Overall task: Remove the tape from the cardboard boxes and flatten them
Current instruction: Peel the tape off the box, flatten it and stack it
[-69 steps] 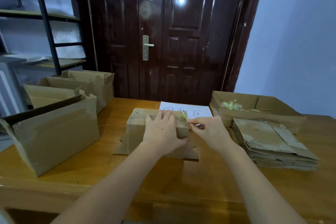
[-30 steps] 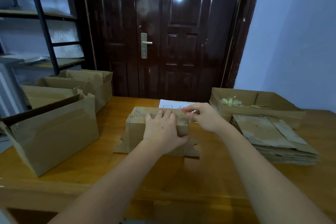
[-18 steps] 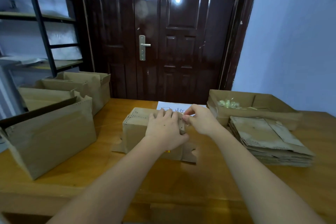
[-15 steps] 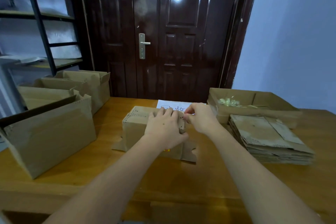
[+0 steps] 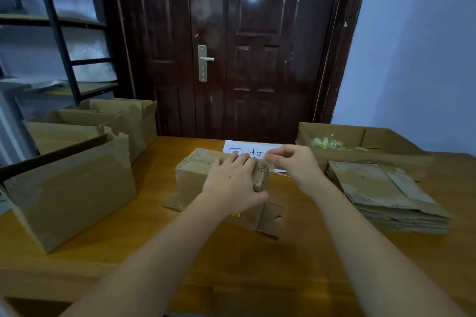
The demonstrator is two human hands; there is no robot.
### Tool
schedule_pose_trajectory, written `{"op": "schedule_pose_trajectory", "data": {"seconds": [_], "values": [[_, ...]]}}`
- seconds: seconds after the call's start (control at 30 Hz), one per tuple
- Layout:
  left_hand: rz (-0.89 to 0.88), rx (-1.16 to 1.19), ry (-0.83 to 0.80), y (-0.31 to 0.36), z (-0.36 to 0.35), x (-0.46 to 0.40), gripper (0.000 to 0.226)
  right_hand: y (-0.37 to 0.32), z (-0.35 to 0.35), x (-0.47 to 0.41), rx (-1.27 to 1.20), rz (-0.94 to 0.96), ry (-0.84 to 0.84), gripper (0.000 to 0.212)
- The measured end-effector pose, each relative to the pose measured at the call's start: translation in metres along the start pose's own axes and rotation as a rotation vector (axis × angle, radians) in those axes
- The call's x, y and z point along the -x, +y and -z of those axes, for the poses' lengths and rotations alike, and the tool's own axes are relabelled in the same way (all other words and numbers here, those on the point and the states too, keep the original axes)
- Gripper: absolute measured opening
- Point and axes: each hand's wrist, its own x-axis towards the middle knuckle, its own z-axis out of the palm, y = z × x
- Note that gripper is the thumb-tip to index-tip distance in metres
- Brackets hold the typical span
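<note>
Cardboard, worn and pin-holed, makes up the small box (image 5: 206, 177) standing at the middle of the table (image 5: 257, 260), its lower flaps splayed out on the wood. The left hand (image 5: 233, 185) lies over its top with fingers spread, thumb hooked round the near right corner, holding it down. The right hand (image 5: 296, 165) pinches a scrap of clear tape (image 5: 268, 162) just off the box's far right corner, so this box looks mid-peel and not yet flattened. At the right edge a stack of flattened boxes (image 5: 381, 193) marks work done, and behind it an open tray box (image 5: 373, 141) holds crumpled tape (image 5: 324, 143). Along the left edge three upright boxes (image 5: 72, 188) wait, so I judge several remain
</note>
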Motion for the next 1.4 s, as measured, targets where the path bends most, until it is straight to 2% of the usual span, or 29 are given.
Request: {"op": "schedule_pose_trajectory", "data": {"seconds": [0.07,0.2,0.3,0.37,0.47,0.53,0.77,0.9,1.0,1.23,1.4], "values": [[-0.005,-0.007,-0.003,0.000,0.000,0.000,0.082,0.001,-0.004,0.001,0.005,0.027,-0.054,0.012],[-0.001,-0.023,0.001,0.000,0.000,0.001,0.078,0.000,-0.008,-0.002,-0.015,-0.057,-0.146,0.032],[-0.002,-0.027,0.003,0.000,-0.001,0.001,0.077,0.000,-0.009,-0.004,0.166,-0.084,-0.224,0.025],[-0.005,-0.021,0.009,0.000,-0.001,0.001,0.078,0.000,-0.011,-0.007,0.199,-0.086,-0.167,0.029],[0.001,-0.020,0.002,-0.001,-0.002,0.001,0.078,0.002,-0.014,-0.011,0.105,-0.142,-0.083,0.020],[0.003,-0.025,-0.003,0.000,-0.003,0.001,0.079,0.003,-0.017,-0.015,0.132,-0.138,-0.053,0.018],[0.000,-0.021,-0.002,0.000,-0.002,0.000,0.080,0.001,-0.027,-0.022,0.555,0.057,0.090,0.019],[-0.001,-0.011,0.017,0.000,-0.003,0.002,0.078,0.002,-0.026,-0.017,0.738,0.235,0.105,0.018],[-0.008,-0.010,0.012,0.000,-0.002,0.003,0.079,-0.007,-0.015,-0.021,0.674,0.323,0.151,0.026],[0.002,-0.006,0.019,0.002,-0.001,0.004,0.080,-0.004,-0.018,-0.017,0.583,0.268,-0.207,0.031],[0.007,-0.013,0.022,0.002,-0.002,0.001,0.079,-0.004,0.001,-0.014,0.530,0.255,-0.286,0.026]]}}
